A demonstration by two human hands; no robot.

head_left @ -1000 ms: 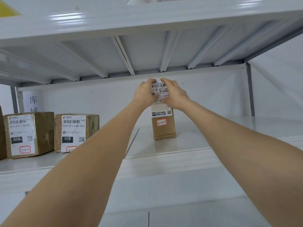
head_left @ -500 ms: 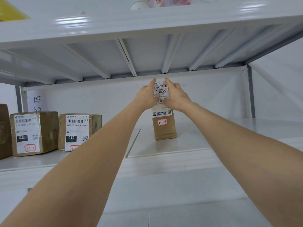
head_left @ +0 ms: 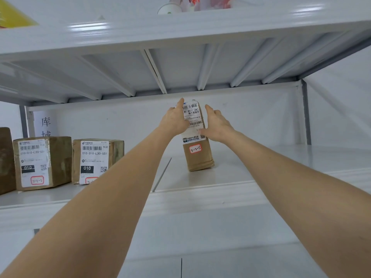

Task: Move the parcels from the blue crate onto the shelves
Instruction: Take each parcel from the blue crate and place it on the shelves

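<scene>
A tall, narrow brown parcel (head_left: 197,159) with a white barcode label stands upright on the white shelf (head_left: 261,167), a little right of the seam between the shelf panels. My left hand (head_left: 173,122) lies flat against its upper left side, thumb pointing up. My right hand (head_left: 217,125) is by its upper right side with fingers straight and spread; only the thumb seems to touch the label. Neither hand is curled round the parcel. The blue crate is out of view.
Two brown labelled parcels (head_left: 42,161) (head_left: 96,161) stand on the same shelf at the left, with another brown box (head_left: 6,159) at the left edge. The upper shelf (head_left: 180,31) hangs close overhead, holding a white cup (head_left: 169,9). A grey post (head_left: 306,113) bounds the right.
Both hands gripped the top of the tall parcel before. Now the fingers have straightened and the right hand has drawn away to the right, uncovering the label. The parcel stands where it was.
</scene>
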